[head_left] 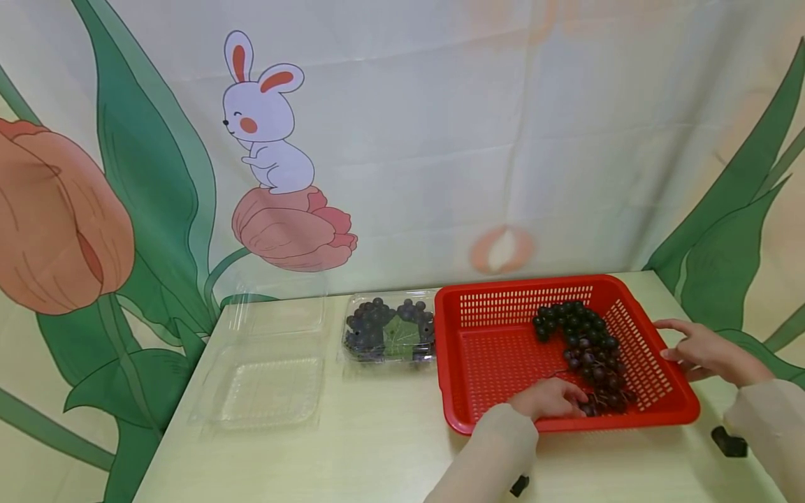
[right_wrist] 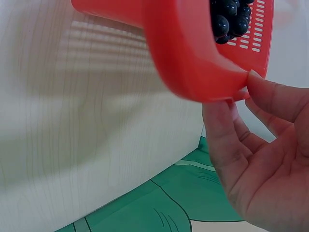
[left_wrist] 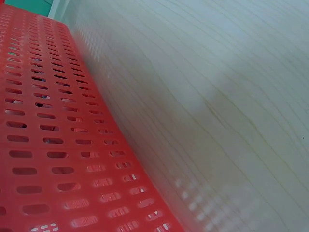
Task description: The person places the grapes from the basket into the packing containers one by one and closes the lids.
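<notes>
The red basket (head_left: 497, 412) stands on the right of the table; its slotted side (left_wrist: 53, 130) fills the left of the left wrist view. Dark grapes (head_left: 575, 325) lie along its right half. My left hand (head_left: 548, 399) reaches over the near rim, its curled fingertips at the lower end of the bunch, partly hidden. Outside the right side, my right hand (head_left: 707, 353) grips the rim. In the right wrist view the thumb and fingers of the right hand (right_wrist: 265, 154) pinch the edge of the basket (right_wrist: 193, 63), with black grapes (right_wrist: 227, 19) inside.
Left of the basket, nearly touching it, is a clear box (head_left: 390, 353) of dark grapes with a green leaf picture. An open clear box (head_left: 270, 391) lies on the table's left. A printed curtain (head_left: 409, 140) hangs behind the table (head_left: 377, 447).
</notes>
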The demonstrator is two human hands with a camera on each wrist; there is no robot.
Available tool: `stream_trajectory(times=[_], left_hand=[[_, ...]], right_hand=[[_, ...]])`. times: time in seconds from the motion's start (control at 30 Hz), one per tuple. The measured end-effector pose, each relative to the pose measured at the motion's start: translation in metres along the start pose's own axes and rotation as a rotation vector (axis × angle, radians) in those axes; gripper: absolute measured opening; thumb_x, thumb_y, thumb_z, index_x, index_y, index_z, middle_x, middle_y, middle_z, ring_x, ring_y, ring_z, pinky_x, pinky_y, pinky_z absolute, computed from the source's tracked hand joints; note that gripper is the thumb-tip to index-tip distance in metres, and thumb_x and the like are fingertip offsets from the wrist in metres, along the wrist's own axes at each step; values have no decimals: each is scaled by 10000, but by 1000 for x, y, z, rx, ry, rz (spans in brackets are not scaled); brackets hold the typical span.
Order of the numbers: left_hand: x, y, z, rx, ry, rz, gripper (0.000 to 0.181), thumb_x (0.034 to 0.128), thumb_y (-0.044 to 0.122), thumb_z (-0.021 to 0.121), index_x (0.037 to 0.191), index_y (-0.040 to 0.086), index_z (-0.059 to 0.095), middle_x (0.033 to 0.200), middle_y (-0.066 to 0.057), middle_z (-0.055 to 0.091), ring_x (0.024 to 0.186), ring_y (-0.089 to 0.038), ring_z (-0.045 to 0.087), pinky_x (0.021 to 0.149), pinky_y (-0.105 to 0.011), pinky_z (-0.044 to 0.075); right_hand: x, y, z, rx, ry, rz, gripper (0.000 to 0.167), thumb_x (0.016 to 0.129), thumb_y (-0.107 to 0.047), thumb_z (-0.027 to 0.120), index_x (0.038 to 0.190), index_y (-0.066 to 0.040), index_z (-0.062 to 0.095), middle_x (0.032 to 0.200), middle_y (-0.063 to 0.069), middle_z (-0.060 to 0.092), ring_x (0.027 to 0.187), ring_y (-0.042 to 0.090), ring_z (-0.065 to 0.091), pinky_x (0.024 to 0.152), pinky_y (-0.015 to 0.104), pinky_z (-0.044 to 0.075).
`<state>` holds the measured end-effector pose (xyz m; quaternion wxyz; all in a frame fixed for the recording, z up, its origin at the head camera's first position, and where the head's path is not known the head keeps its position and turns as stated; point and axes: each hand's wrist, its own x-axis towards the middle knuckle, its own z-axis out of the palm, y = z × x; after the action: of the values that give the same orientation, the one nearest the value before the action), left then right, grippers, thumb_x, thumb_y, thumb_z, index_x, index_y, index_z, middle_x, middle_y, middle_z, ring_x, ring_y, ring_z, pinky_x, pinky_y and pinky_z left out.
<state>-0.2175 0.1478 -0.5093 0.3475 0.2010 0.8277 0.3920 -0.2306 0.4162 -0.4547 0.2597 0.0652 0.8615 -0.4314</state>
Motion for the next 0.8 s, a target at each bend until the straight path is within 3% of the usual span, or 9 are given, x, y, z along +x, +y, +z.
stream_trajectory(times=[0.23, 0.5, 0.8], left_hand=[[0, 1, 1, 45, 25, 17, 226, 817, 139, 603, 1038, 168, 638, 806, 57, 652, 723, -17, 546, 785, -178, 426], [2, 3, -1, 179, 63, 116, 276, 814, 223, 620, 1086, 177, 619, 818, 78, 634, 737, -5, 539, 750, -156, 427], [-12, 21, -9, 295, 132, 142, 246, 835, 243, 596, 1075, 193, 616, 872, 108, 619, 736, -4, 515, 696, -141, 424]], right_hand=[[1, 0, 0, 11, 0, 11, 668, 877, -76, 490, 1377, 37, 61, 804, 52, 630, 663, 206, 618, 627, 366, 522], [2, 0, 0, 20, 2, 13, 667, 881, -85, 495, 1375, 37, 63, 764, 45, 627, 648, 209, 626, 618, 371, 523], [0, -2, 0, 22, -1, 16, 675, 876, -82, 500, 1374, 40, 61, 753, 43, 617, 659, 212, 633, 623, 376, 524]])
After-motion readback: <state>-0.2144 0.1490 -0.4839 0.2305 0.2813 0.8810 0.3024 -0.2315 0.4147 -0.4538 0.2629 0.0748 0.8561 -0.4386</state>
